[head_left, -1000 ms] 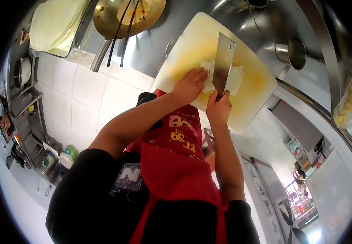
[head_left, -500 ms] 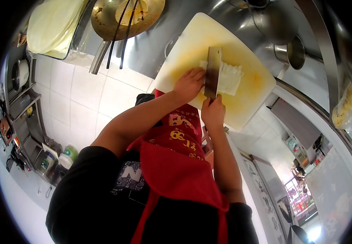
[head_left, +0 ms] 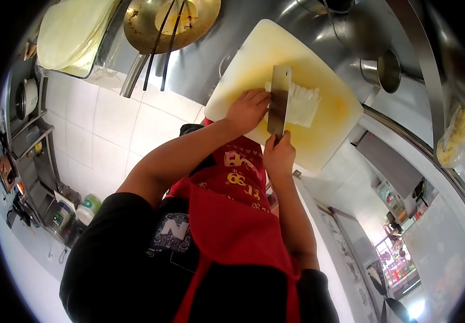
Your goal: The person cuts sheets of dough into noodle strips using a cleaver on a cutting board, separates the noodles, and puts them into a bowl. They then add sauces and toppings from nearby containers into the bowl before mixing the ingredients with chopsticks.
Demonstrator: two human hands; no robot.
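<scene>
Cleaver cutting pale sheets on a yellow-stained cutting board (head_left: 318,134), upper centre of the frame.

The steel counter (head_left: 200,59) runs across the top, with a brass-coloured pan (head_left: 146,21) holding dark chopsticks (head_left: 160,48) at upper left of the frame. On the board lies a folded stack of white sheets (head_left: 303,103). The cleaver (head_left: 279,99) stands edge-down across the stack's left end. The right hand (head_left: 278,156), below the board's edge, is wrapped tight around the cleaver's handle; the left hand (head_left: 247,110) presses flat, just beside the blade. A small metal cup (head_left: 383,70) sits upper right.
</scene>
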